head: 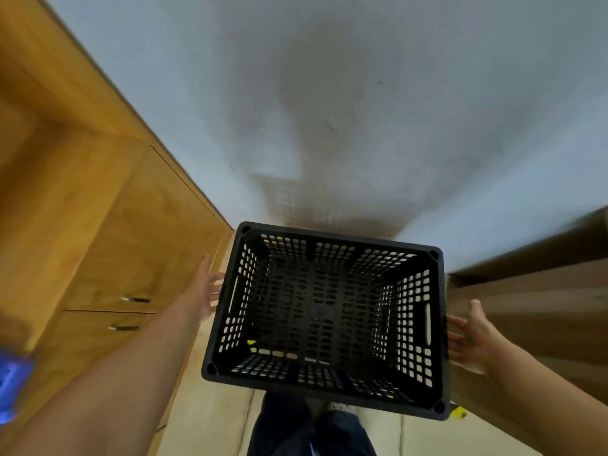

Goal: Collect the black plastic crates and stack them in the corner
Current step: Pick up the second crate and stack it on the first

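Observation:
A black plastic crate (324, 319) with perforated walls and floor sits upright below me, its open top facing the camera, close to the white wall. My left hand (205, 291) is beside its left wall with fingers straight, just off the rim or barely touching it. My right hand (468, 337) is beside its right wall, palm toward the crate and fingers spread, a small gap showing. Neither hand grips the crate. What the crate stands on is hidden beneath it.
A wooden cabinet (108, 232) with metal handles runs along the left. A brown cardboard box (533, 291) stands close on the right. The white wall (329, 93) is ahead, and my dark trouser legs (312, 429) are over a pale tiled floor.

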{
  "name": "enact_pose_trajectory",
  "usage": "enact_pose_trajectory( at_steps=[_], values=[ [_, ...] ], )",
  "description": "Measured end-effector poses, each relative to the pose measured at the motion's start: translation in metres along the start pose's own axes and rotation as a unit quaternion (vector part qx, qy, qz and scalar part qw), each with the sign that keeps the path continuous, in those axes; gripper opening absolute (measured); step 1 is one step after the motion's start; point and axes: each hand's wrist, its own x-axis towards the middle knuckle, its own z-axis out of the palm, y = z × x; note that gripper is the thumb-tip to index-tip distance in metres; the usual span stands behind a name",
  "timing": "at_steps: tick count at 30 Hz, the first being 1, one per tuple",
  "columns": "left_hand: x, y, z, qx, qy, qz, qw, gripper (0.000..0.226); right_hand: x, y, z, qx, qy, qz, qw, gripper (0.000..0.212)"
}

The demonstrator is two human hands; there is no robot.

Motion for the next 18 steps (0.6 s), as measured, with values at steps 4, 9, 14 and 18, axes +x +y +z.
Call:
enact_pose_trajectory(
  at_steps=[4, 9, 14, 18],
  values=[
    [0.027, 0.009, 0.005, 0.011, -0.011, -0.002, 1.0, 0.074, 0.017, -0.002, 0.008, 0.025, 0.008, 0.003, 1.0, 0.081],
    [0.054, 0.019, 0.008, -0.001, -0.009, 0.0, 1.0, 0.07, 0.024, -0.007, 0.018, 0.026, 0.024, 0.006, 0.999, 0.083],
    [0.068, 0.024, 0.005, -0.002, -0.012, 0.001, 1.0, 0.072, 0.025, -0.007, 0.021, 0.04, 0.039, 0.013, 0.998, 0.084],
    [0.066, 0.033, 0.005, 0.012, -0.011, 0.002, 1.0, 0.067, 0.022, -0.004, 0.026, 0.043, 0.047, 0.007, 0.998, 0.083]
  ],
)
